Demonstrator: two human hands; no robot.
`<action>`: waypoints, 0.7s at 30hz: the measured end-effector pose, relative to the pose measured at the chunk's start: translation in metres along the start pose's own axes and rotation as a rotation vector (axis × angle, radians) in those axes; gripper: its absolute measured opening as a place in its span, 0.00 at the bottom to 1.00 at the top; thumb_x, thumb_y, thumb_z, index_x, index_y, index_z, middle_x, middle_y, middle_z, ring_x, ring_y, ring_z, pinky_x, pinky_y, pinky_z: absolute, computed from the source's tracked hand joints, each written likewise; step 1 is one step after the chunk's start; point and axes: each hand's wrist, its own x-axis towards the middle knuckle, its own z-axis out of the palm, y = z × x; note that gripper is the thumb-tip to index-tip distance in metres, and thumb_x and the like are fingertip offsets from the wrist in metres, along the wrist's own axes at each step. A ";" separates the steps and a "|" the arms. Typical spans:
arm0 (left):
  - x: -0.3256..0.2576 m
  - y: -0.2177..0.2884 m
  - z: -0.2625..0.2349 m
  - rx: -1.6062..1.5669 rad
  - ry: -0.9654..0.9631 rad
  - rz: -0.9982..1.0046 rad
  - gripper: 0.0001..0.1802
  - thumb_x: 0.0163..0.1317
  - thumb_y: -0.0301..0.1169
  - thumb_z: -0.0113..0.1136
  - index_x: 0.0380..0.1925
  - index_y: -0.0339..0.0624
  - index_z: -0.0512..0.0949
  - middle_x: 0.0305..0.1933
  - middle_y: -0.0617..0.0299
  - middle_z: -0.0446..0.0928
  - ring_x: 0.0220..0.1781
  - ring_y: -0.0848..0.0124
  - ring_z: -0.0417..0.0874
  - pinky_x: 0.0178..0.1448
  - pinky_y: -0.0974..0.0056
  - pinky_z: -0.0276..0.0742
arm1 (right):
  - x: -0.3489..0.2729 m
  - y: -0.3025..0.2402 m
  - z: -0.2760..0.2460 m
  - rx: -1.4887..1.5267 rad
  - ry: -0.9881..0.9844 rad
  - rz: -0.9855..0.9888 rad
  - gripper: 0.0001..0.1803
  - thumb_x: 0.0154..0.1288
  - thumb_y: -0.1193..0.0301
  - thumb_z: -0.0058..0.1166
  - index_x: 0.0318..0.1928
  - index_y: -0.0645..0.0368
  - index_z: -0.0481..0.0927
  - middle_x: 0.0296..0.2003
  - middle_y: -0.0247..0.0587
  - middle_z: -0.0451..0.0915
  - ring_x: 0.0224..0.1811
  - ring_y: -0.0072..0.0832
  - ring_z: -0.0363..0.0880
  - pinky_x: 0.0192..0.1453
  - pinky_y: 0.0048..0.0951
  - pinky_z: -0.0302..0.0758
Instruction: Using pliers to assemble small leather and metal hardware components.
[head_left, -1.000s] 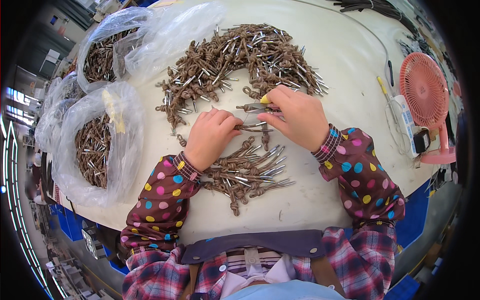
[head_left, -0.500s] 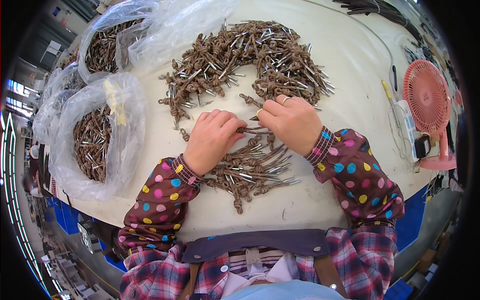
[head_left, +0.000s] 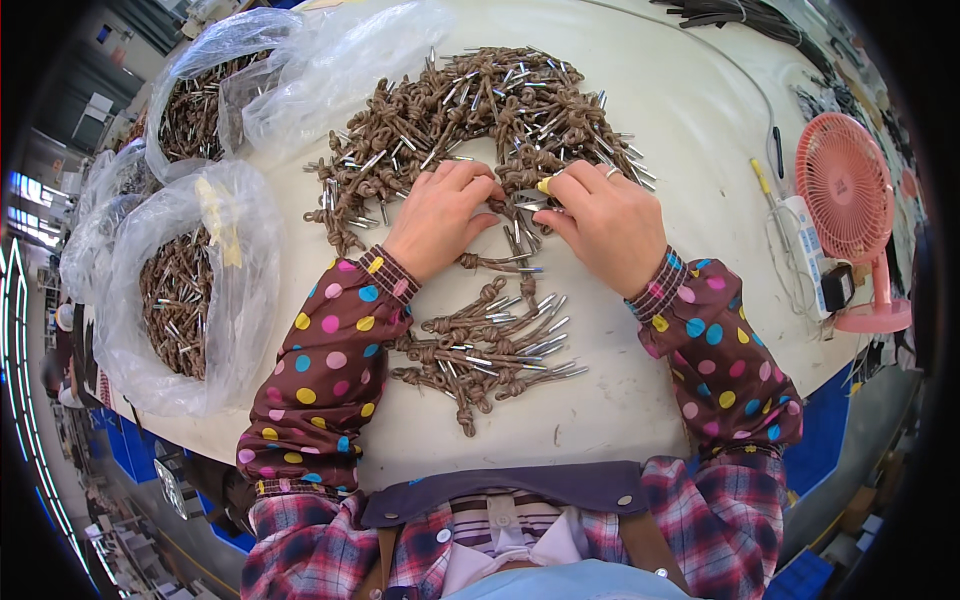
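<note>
1. In the head view, your left hand (head_left: pixel 440 215) sits just above the centre of the frame, palm down, fingers curled, with the fingertips pressing on a knotted brown cord piece (head_left: pixel 520 205) with a metal tip.
2. Your right hand (head_left: pixel 600 222) lies just right of it, also palm down; its thumb and forefinger pinch the same cord piece from the other side, so both hands meet over it and are clenched on it.
3. That piece lies at the lower edge of the big heap of cords (head_left: pixel 480 115), which curves across the upper middle of the frame on the pale table (head_left: pixel 680 100).
4. Below your hands, near the centre, a smaller bundle of cords (head_left: pixel 490 350) lies with its metal tips pointing right, between your two spotted sleeves (head_left: pixel 330 370).
5. At the left of the frame an open clear bag (head_left: pixel 190 290) holds more of the same pieces; another bag (head_left: pixel 215 95) sits at the upper left, and a crumpled empty-looking one just beside it.
6. At the right edge a small pink fan (head_left: pixel 850 205) stands on the table, with a white power strip (head_left: pixel 805 250) and cables just left of it.
</note>
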 end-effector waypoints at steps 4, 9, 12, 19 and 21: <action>-0.001 0.001 -0.001 -0.052 -0.107 0.068 0.12 0.56 0.34 0.65 0.38 0.45 0.77 0.40 0.62 0.76 0.49 0.61 0.75 0.54 0.58 0.69 | -0.001 -0.002 0.000 0.023 -0.001 0.020 0.15 0.50 0.65 0.67 0.35 0.52 0.75 0.32 0.32 0.75 0.36 0.30 0.78 0.36 0.30 0.76; -0.045 0.004 -0.017 -0.058 -0.085 0.075 0.12 0.54 0.32 0.66 0.38 0.44 0.77 0.40 0.61 0.75 0.48 0.60 0.76 0.53 0.58 0.71 | -0.009 -0.012 -0.001 0.083 0.009 -0.086 0.14 0.49 0.64 0.67 0.34 0.52 0.76 0.32 0.29 0.75 0.32 0.28 0.77 0.33 0.28 0.74; -0.073 0.016 -0.022 -0.085 -0.038 0.031 0.14 0.51 0.28 0.68 0.39 0.44 0.77 0.40 0.60 0.76 0.45 0.59 0.77 0.48 0.59 0.75 | -0.011 -0.024 0.001 0.092 0.000 -0.214 0.14 0.47 0.62 0.68 0.33 0.51 0.78 0.32 0.27 0.75 0.29 0.26 0.75 0.29 0.26 0.72; -0.090 0.026 -0.032 -0.046 0.179 -0.005 0.16 0.48 0.25 0.71 0.37 0.44 0.77 0.39 0.61 0.77 0.37 0.61 0.81 0.38 0.62 0.78 | -0.005 -0.048 0.012 0.011 0.005 -0.330 0.05 0.52 0.71 0.55 0.30 0.52 0.74 0.29 0.27 0.71 0.34 0.23 0.75 0.36 0.24 0.72; -0.091 0.025 -0.031 -0.085 0.191 -0.009 0.16 0.48 0.25 0.71 0.37 0.43 0.77 0.39 0.60 0.77 0.34 0.62 0.81 0.35 0.62 0.79 | -0.002 -0.050 0.013 -0.005 0.028 -0.363 0.05 0.51 0.71 0.55 0.30 0.52 0.74 0.29 0.27 0.71 0.35 0.23 0.75 0.37 0.24 0.72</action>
